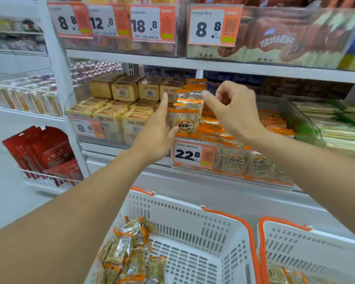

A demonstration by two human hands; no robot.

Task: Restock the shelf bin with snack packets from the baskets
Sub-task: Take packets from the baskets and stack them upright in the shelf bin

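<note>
A clear shelf bin (260,182) with a 22.8 price tag holds orange-edged snack packets. A few snack packets (188,117) stand upright at the bin's left end. My left hand (158,134) is open against their left side, index finger straight up and thumb touching the front packet. My right hand (232,107) hovers at their right with fingers loosely curled, its thumb tip touching the top corner. Below, a white basket (193,218) with orange handles holds more packets (127,255). A second basket (316,249) at the right has a few packets (279,273).
Boxed yellow cakes (119,111) fill the bin to the left. Green-and-cream packs (336,124) lie in the bin to the right. The upper shelf (213,64) hangs close above my hands. Red packs (45,152) hang on a side rack at the far left.
</note>
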